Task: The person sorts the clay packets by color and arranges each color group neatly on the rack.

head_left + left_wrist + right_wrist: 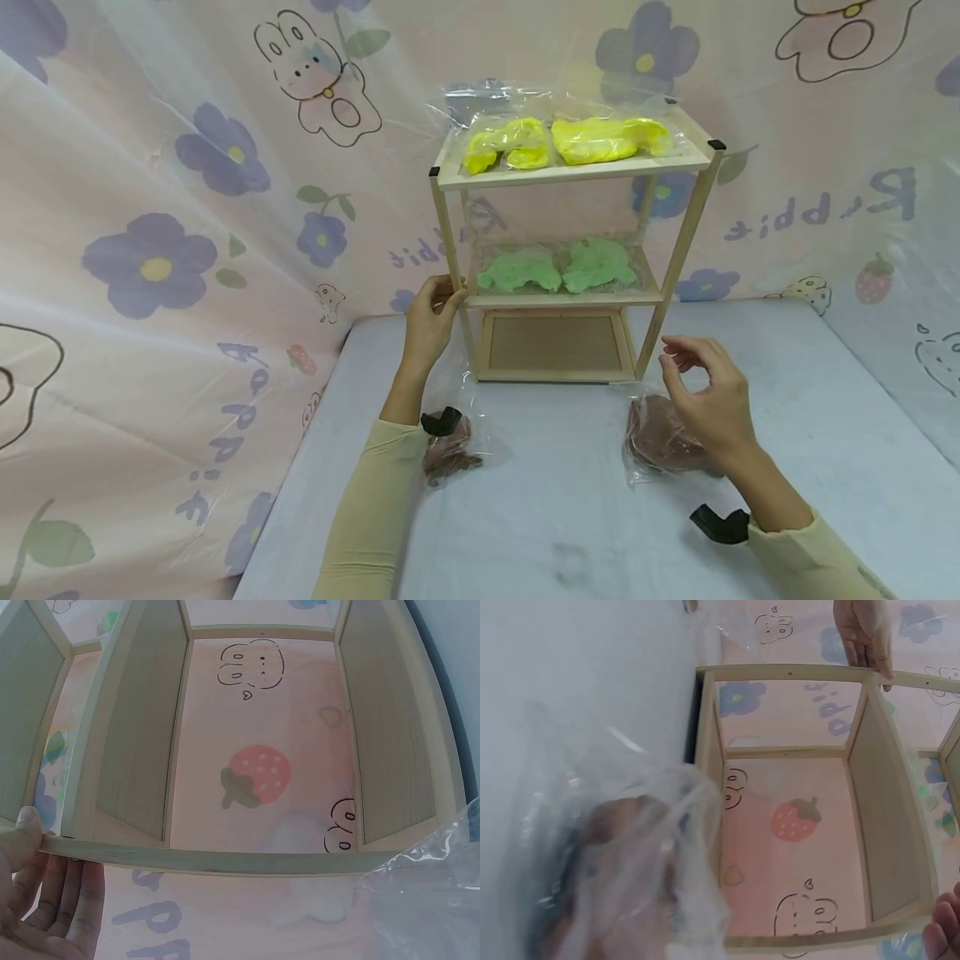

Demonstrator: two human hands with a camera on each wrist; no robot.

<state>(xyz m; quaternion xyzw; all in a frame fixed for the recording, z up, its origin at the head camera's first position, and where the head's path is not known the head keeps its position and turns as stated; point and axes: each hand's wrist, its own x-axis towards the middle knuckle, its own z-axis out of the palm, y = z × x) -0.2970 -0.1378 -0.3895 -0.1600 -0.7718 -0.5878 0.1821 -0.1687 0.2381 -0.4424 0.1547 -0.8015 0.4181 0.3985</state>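
A small three-tier wooden shelf rack [681,250] stands upright on the table. My left hand [429,333] pinches its left post at the middle tier; in the left wrist view the thumb lies on one side of that post [225,860] and the fingers on the other. Beside the right post, apart from it, my right hand [712,396] hovers with fingers loosely bent and nothing held. Clear bags of yellow soft material [600,140] lie on the top tier. Bags of pale green material [597,265] lie on the middle one.
On the white-covered table [555,517], a clear bag of brown material [452,454] lies near my left forearm. Another brown bag [658,435] lies below my right hand. A patterned curtain [300,250] hangs behind and to the sides.
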